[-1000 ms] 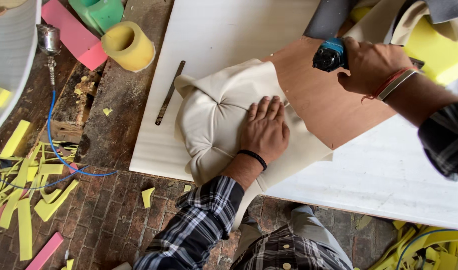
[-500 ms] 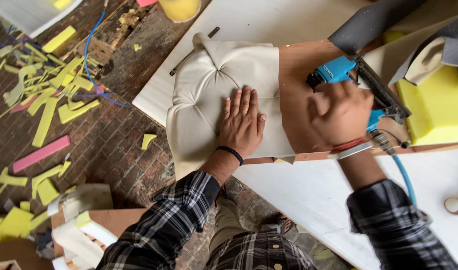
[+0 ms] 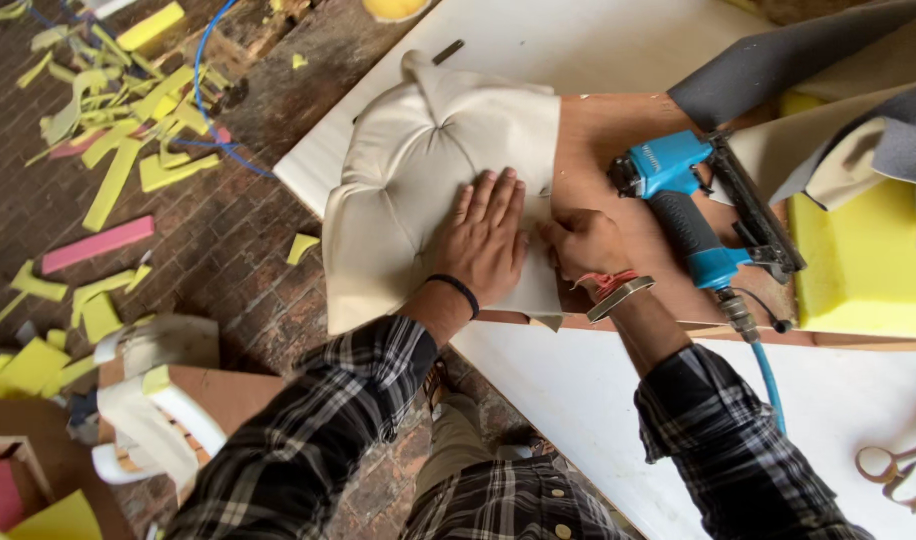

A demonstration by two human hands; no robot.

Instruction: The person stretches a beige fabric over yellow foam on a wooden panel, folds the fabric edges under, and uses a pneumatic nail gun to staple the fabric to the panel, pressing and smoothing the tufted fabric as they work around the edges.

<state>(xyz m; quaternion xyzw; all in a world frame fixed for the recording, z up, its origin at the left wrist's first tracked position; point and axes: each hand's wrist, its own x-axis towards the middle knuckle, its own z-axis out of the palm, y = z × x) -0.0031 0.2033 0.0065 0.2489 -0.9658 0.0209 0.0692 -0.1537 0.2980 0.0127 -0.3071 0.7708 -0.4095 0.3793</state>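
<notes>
A cream tufted fabric cover [image 3: 408, 180] lies folded over a brown plywood panel [image 3: 618, 130] on a white worktable [image 3: 578, 390]. My left hand [image 3: 488, 235] presses flat on the fabric near its right edge, fingers spread. My right hand [image 3: 583, 243] is closed at the fabric's edge on the plywood, pinching or tugging the fabric there. A blue pneumatic staple gun [image 3: 693, 205] lies on the plywood just right of my right hand, apart from it, its blue air hose [image 3: 768, 375] running toward me.
Yellow foam [image 3: 858, 260] and grey fabric [image 3: 778, 70] sit at the right. Scissors [image 3: 893, 465] lie at the table's lower right. Yellow and pink foam scraps [image 3: 108, 180] litter the brick floor at left, with a blue cable [image 3: 203, 70] and a wood-and-white piece [image 3: 168, 400].
My right hand has let go of the staple gun, which now lies on the plywood, and moved left to the fabric's edge. My left hand stays pressed on the fabric.
</notes>
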